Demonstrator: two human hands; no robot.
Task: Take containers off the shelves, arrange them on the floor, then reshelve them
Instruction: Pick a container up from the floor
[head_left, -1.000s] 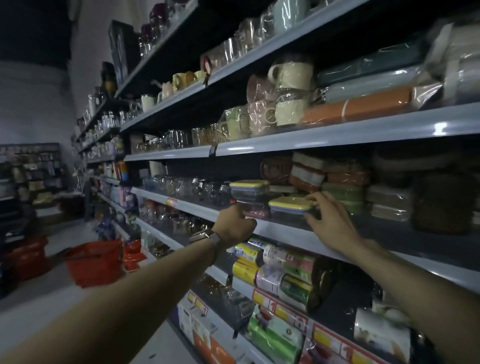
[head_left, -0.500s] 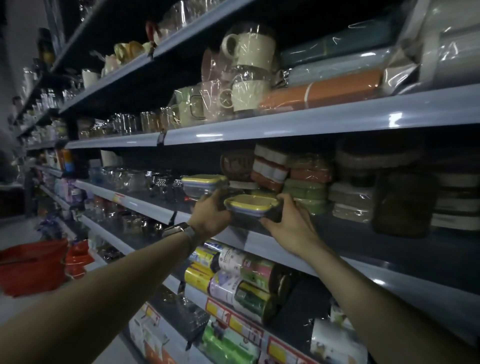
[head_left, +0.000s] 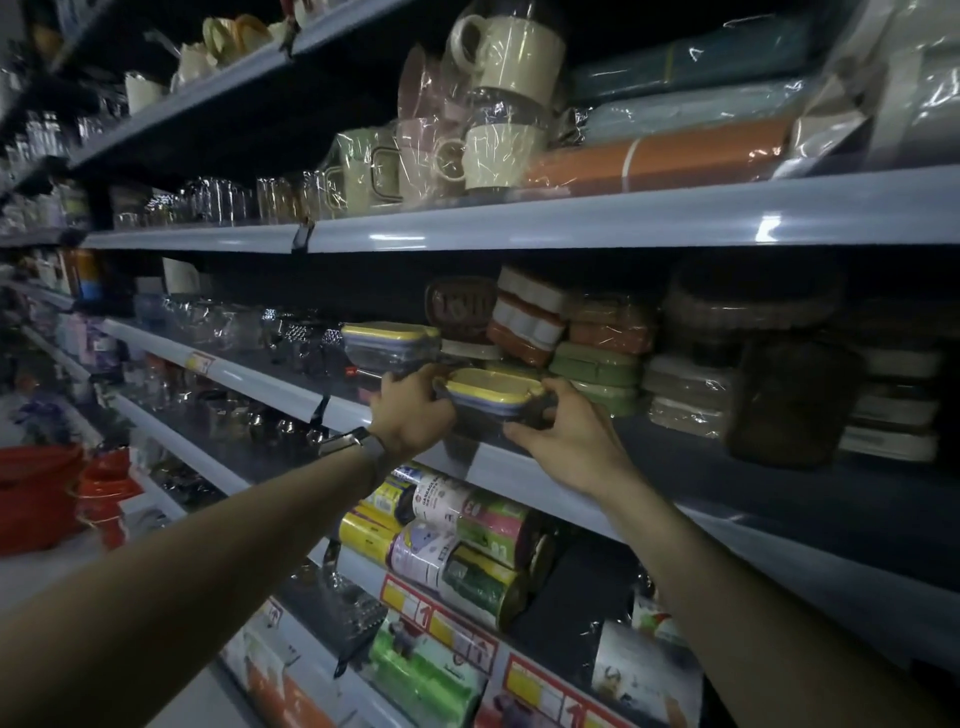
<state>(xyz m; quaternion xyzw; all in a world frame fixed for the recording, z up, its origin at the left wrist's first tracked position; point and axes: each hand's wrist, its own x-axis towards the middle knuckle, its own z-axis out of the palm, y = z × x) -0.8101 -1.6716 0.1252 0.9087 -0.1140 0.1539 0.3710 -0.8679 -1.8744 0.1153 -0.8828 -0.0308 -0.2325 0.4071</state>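
Your left hand (head_left: 410, 410): it grips the left end of the yellow-lidded container (head_left: 493, 391), with the fingers curled round it and the back of the hand turned to you.
Your right hand (head_left: 566, 441): it grips the right end of the same container, thumb along the lower front corner and fingers wrapped over the far side.
Container: it sits between your two hands at the front edge of the middle shelf (head_left: 270, 376). Its body is clear and dark below the lid. You cannot tell whether its base rests on the shelf or hangs just above it.
Second container (head_left: 389, 343): it has the same yellow lid and stands on the same shelf, just behind and to the left of your left hand.
Wrist: you wear a watch (head_left: 358, 446) on the left one.
Neighbours on the shelf: green boxes (head_left: 592, 364) are stacked just beyond your right hand, with wrapped orange and white packs (head_left: 524, 322) behind them.
Shelf above: it holds wrapped mugs (head_left: 498, 150) and an orange roll (head_left: 660, 156).
Shelf below: bag rolls (head_left: 457, 530) lie on their sides under your hands.
Floor: red baskets (head_left: 36, 493) stand far to the left.
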